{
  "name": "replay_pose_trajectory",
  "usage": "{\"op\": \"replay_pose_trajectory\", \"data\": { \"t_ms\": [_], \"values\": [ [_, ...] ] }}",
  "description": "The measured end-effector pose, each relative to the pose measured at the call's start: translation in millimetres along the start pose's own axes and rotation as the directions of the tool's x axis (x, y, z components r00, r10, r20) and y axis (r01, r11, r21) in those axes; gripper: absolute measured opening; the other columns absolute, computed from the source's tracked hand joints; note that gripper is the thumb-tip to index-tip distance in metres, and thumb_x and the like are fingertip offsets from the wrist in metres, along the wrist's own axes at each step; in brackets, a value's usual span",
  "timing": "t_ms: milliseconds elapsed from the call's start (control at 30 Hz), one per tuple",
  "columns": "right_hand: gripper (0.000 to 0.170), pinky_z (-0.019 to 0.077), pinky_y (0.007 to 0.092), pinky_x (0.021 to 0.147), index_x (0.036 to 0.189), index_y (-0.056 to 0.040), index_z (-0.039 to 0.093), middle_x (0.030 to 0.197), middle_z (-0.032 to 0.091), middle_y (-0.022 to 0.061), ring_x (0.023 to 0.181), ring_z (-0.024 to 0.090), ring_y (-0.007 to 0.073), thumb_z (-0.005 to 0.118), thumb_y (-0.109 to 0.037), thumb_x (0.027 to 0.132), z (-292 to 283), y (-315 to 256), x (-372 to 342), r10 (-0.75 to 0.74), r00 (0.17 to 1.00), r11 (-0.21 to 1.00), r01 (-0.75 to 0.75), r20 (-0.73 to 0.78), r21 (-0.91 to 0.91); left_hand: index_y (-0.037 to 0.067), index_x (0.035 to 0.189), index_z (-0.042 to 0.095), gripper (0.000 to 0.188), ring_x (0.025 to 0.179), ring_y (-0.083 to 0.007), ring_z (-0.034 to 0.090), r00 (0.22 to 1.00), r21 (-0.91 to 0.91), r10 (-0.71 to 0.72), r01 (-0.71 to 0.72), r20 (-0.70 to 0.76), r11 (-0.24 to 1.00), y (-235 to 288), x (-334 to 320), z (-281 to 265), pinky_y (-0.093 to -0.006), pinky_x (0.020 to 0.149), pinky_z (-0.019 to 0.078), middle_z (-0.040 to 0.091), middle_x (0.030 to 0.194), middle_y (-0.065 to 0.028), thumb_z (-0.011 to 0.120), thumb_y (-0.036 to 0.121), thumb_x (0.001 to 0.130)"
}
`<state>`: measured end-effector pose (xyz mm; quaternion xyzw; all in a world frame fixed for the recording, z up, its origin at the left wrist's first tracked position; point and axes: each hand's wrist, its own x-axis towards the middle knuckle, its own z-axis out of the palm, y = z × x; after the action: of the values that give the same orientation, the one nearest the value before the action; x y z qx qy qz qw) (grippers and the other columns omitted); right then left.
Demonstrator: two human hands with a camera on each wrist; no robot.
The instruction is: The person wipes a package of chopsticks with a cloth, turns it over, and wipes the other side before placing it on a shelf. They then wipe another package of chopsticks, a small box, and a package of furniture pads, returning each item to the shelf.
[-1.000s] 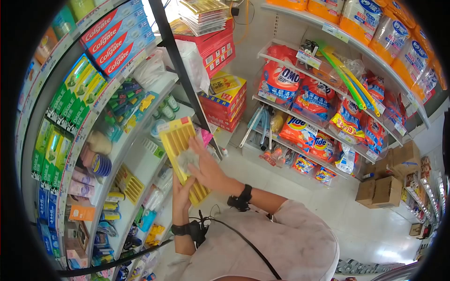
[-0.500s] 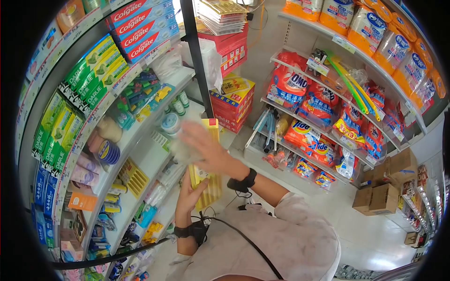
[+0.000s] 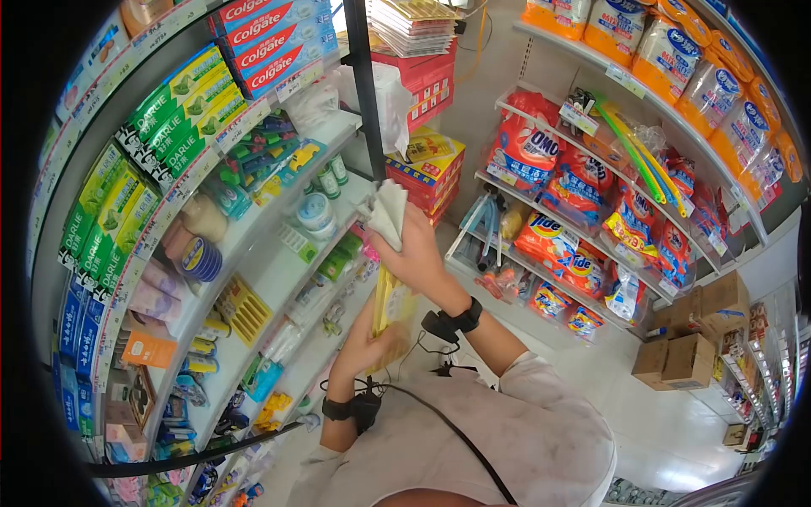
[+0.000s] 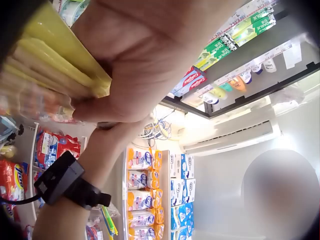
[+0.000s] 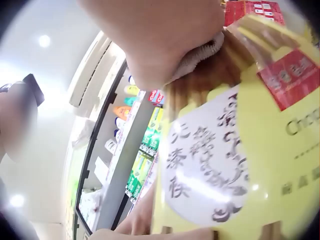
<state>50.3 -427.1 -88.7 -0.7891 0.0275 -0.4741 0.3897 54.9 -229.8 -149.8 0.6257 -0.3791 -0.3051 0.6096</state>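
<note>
My left hand (image 3: 361, 345) grips a yellow pack of chopsticks (image 3: 390, 306) by its lower end, thumb across it. In the right wrist view, the pack's printed face (image 5: 205, 155) shows a pale oval with dark characters and a red label, under clear plastic. Brown chopsticks lie inside. My right hand (image 3: 416, 258) holds a bunched whitish cloth (image 3: 388, 213) over the pack's upper end. In the right wrist view the cloth's edge (image 5: 200, 59) peeks out from under that hand, close against the chopsticks.
Curved shelves on the left hold Darlie boxes (image 3: 169, 127), Colgate boxes (image 3: 279, 42) and a similar yellow pack (image 3: 245, 311). Detergent bags (image 3: 524, 139) fill the shelves ahead, beside stacked red boxes (image 3: 427, 169). Cardboard boxes (image 3: 684, 359) stand on the floor at the right.
The pack has swung right and tipped from face-up to nearly edge-on to the head view. My right hand has swept off its face to the left, then moved right to its upper end with the cloth.
</note>
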Motion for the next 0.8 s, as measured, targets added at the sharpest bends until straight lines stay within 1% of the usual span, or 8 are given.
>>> {"op": "replay_pose_trajectory", "data": {
  "t_ms": [33, 133, 233, 400, 533, 633, 733, 800],
  "values": [
    [0.034, 0.0507, 0.0409, 0.086, 0.115, 0.0053, 0.066, 0.099, 0.070, 0.0229, 0.094, 0.069, 0.0329, 0.068, -0.023, 0.096, -5.0, -2.4, 3.9, -0.089, 0.996, 0.995, 0.088, -0.022, -0.045, 0.002, 0.159, 0.031, 0.077, 0.134, -0.0167, 0.049, 1.000, -0.021, -0.003, 0.003, 0.005, 1.000, 1.4, 1.1, 3.2, -0.0324, 0.112, 0.0380, 0.051, 0.147, -0.0100, 0.065, -0.006, 0.090],
    [0.033, 0.0515, 0.0373, 0.081, 0.113, 0.0048, 0.067, 0.098, 0.072, 0.0195, 0.091, 0.070, 0.0225, 0.069, -0.023, 0.096, -37.2, 16.3, 10.7, 0.335, 0.898, 0.900, -0.395, 0.285, 0.186, 0.001, 0.158, 0.033, 0.076, 0.133, -0.0169, 0.049, 0.999, -0.020, -0.021, 0.021, 0.024, 1.000, 19.3, 6.2, 6.2, -0.0326, 0.112, 0.0379, 0.052, 0.146, -0.0097, 0.065, -0.005, 0.090],
    [0.033, 0.0521, 0.0347, 0.080, 0.112, 0.0040, 0.069, 0.094, 0.073, 0.0150, 0.089, 0.068, 0.0162, 0.068, -0.026, 0.098, -42.0, 39.1, 6.7, 0.388, 0.899, 0.880, -0.427, 0.203, 0.209, 0.001, 0.158, 0.034, 0.075, 0.133, -0.0173, 0.049, 0.999, -0.025, -0.017, 0.018, 0.037, 1.000, 23.8, 12.6, 11.2, -0.0325, 0.112, 0.0379, 0.053, 0.146, -0.0101, 0.066, -0.005, 0.090],
    [0.049, 0.0506, 0.0320, 0.092, 0.132, 0.0034, 0.059, 0.121, 0.070, 0.0112, 0.107, 0.065, 0.0172, 0.059, -0.037, 0.105, -37.9, 108.7, -20.5, 0.549, 0.829, 0.733, -0.538, 0.105, 0.416, 0.002, 0.158, 0.034, 0.077, 0.132, -0.0178, 0.052, 0.996, -0.037, -0.019, 0.016, -0.084, 0.999, 20.9, 22.0, 16.4, -0.0324, 0.110, 0.0408, 0.053, 0.146, -0.0110, 0.067, -0.005, 0.089],
    [0.060, 0.0474, 0.0306, 0.102, 0.147, 0.0026, 0.048, 0.141, 0.060, 0.0091, 0.125, 0.058, 0.0176, 0.054, -0.043, 0.107, -31.6, 104.1, -38.9, 0.663, 0.647, 0.364, -0.719, 0.378, 0.593, 0.002, 0.155, 0.036, 0.070, 0.127, -0.0180, 0.056, 0.963, -0.234, 0.015, -0.080, -0.268, 0.969, 29.2, 37.8, 32.7, -0.0335, 0.107, 0.0446, 0.057, 0.141, -0.0103, 0.066, -0.003, 0.091],
    [0.059, 0.0467, 0.0312, 0.105, 0.147, 0.0013, 0.048, 0.142, 0.058, 0.0093, 0.129, 0.056, 0.0178, 0.058, -0.039, 0.106, -39.9, 69.9, -43.8, 0.433, 0.584, -0.150, -0.704, 0.686, 0.694, 0.002, 0.153, 0.036, 0.066, 0.123, -0.0188, 0.058, 0.912, -0.232, 0.040, -0.146, -0.408, 0.962, 39.7, 52.4, 46.5, -0.0332, 0.103, 0.0476, 0.057, 0.139, -0.0109, 0.065, -0.002, 0.094],
    [0.059, 0.0473, 0.0318, 0.105, 0.147, 0.0011, 0.048, 0.143, 0.058, 0.0094, 0.126, 0.057, 0.0169, 0.064, -0.035, 0.103, -60.3, 69.6, -51.7, 0.428, 0.584, 0.115, -0.792, 0.689, 0.600, 0.002, 0.154, 0.035, 0.068, 0.125, -0.0194, 0.057, 0.867, -0.141, 0.077, -0.167, -0.493, 0.976, 41.1, 61.9, 49.3, -0.0327, 0.103, 0.0484, 0.056, 0.140, -0.0123, 0.067, -0.001, 0.094],
    [0.057, 0.0474, 0.0320, 0.105, 0.146, 0.0009, 0.049, 0.141, 0.059, 0.0093, 0.125, 0.058, 0.0170, 0.067, -0.031, 0.102, -64.5, 79.7, -61.0, 0.401, 0.606, 0.161, -0.785, 0.687, 0.598, 0.002, 0.157, 0.030, 0.073, 0.128, -0.0222, 0.055, 0.878, -0.096, 0.078, -0.139, -0.472, 0.986, 35.4, 65.5, 47.3, -0.0354, 0.106, 0.0462, 0.053, 0.143, -0.0148, 0.067, 0.000, 0.094]
  ]
}}
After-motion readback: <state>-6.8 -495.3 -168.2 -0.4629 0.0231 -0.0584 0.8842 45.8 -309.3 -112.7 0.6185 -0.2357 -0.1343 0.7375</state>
